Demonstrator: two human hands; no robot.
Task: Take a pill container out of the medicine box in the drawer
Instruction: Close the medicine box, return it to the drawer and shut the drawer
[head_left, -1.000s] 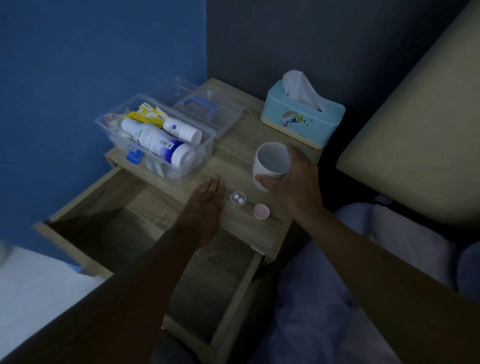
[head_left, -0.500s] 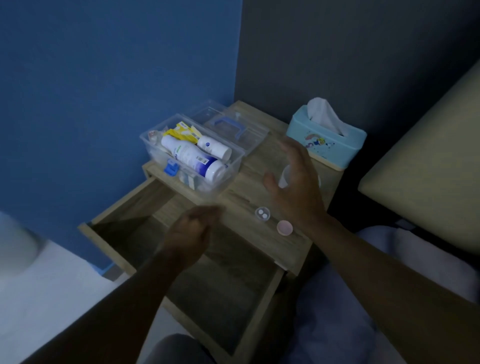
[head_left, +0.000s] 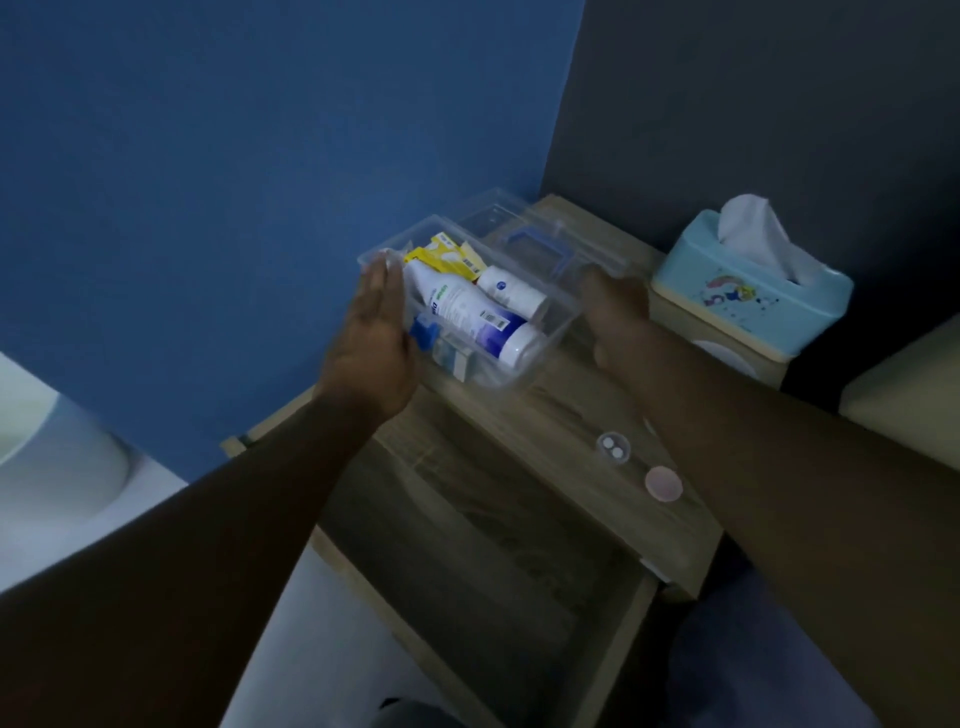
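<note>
The clear plastic medicine box (head_left: 558, 317) stands open on the nightstand top, its lid (head_left: 524, 228) with a blue handle folded back. Inside lie a large white bottle (head_left: 467, 317), a smaller white bottle (head_left: 511, 293) and a yellow packet (head_left: 447, 257). My left hand (head_left: 376, 332) presses flat against the box's left end. My right hand (head_left: 615, 304) is on its right end, fingers blurred. A small clear pill container (head_left: 613, 448) with two white pills sits open on the top, its pink lid (head_left: 663, 483) beside it.
The wooden drawer (head_left: 493, 551) below the nightstand top (head_left: 561, 415) is pulled out and looks empty. A light blue tissue box (head_left: 748, 296) stands at the back right, with a white cup (head_left: 727, 358) partly hidden behind my right forearm. A blue wall is on the left.
My right hand left the cup and moved to the box's right end. My left hand rose from the nightstand top to the box's left end. The view shifted left.
</note>
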